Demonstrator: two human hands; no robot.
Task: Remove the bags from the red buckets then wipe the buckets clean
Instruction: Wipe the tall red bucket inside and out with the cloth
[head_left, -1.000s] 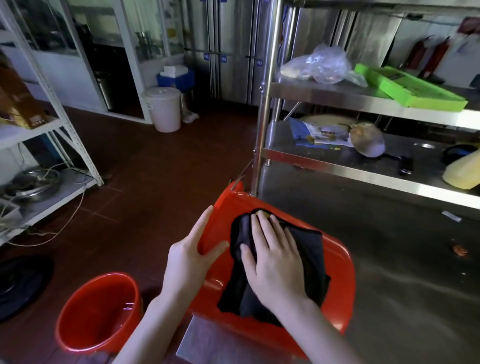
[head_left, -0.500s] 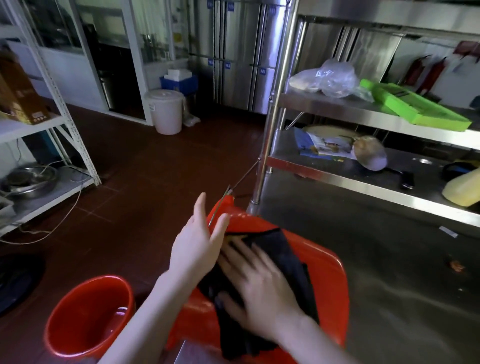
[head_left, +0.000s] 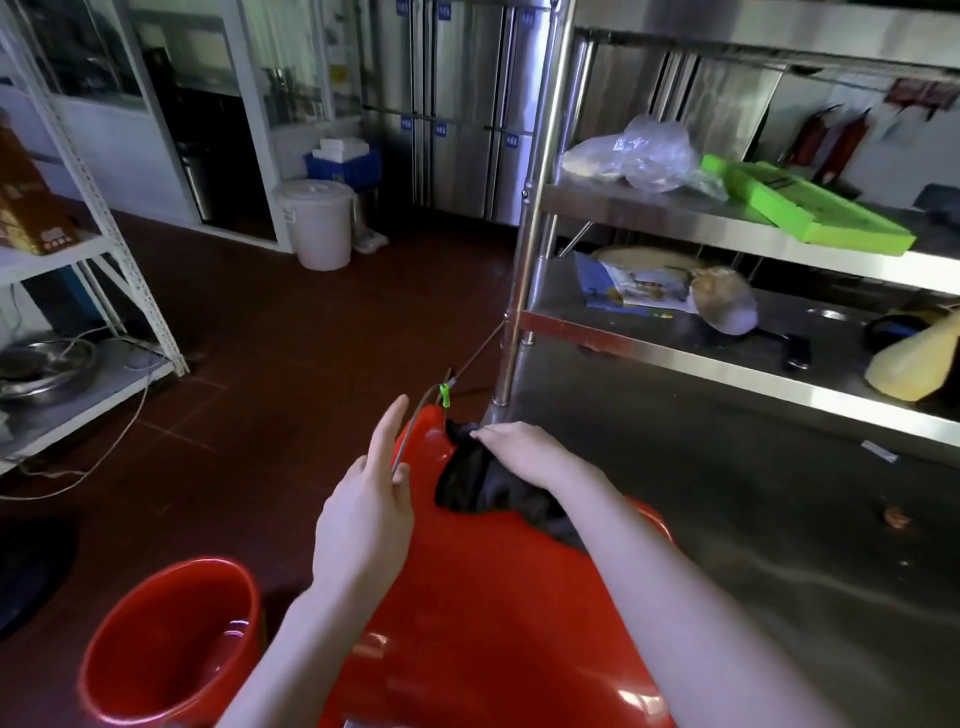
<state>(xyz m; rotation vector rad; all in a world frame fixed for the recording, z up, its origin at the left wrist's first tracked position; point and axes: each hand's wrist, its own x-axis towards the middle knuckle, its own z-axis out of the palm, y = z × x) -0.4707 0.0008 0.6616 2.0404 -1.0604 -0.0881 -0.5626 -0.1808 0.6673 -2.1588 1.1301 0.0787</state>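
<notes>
- The bucket is laid on its side at the left edge of the tabletop, so that its wall is presented for wiping; no bag is seen on it.
- A second bucket is stood upright on the floor to the left, also without a bag, apparently set aside.
- A black cloth is held against the bucket's far end, by the wire handle.
- The cloth is gripped under the curled fingers of the right hand, evidently for wiping.
- The left hand is held open with straight fingers beside the handle, probably to steady the bucket; contact cannot be told.
- The room is floored in red-brown tile, with steel cabinets and a white pail behind.
- The tabletop is steel and smeared, under a rack.
</notes>
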